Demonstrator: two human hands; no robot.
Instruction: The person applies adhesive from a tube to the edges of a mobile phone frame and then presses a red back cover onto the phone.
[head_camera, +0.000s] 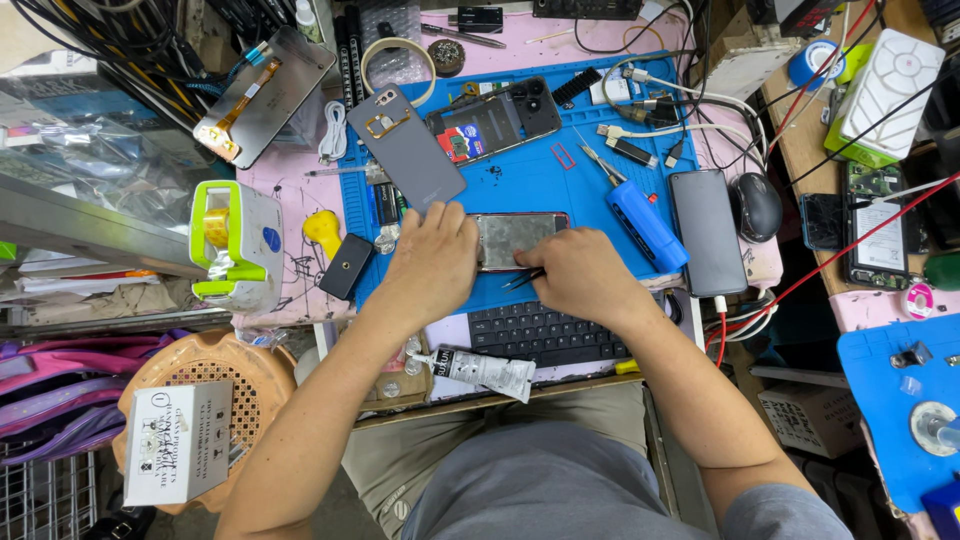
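**Fingers at an opened phone**

Fingers (440, 222) of left hand (432, 262) pressed flat on opened phone (512, 238), pinning its left edge. Right hand (578, 275) pinching black tweezers (524, 279) at phone's lower edge, on blue mat (560, 180). White box with dark lettering (178, 440) lower left; glue tube (480, 368) on keyboard (540, 335) beneath wrists. Grey back cover (405, 148), blue screwdriver (640, 218), dark phone (706, 232) nearby.

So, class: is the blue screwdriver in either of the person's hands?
No: the blue screwdriver lies on the blue mat, apart from the right hand, which holds tweezers.
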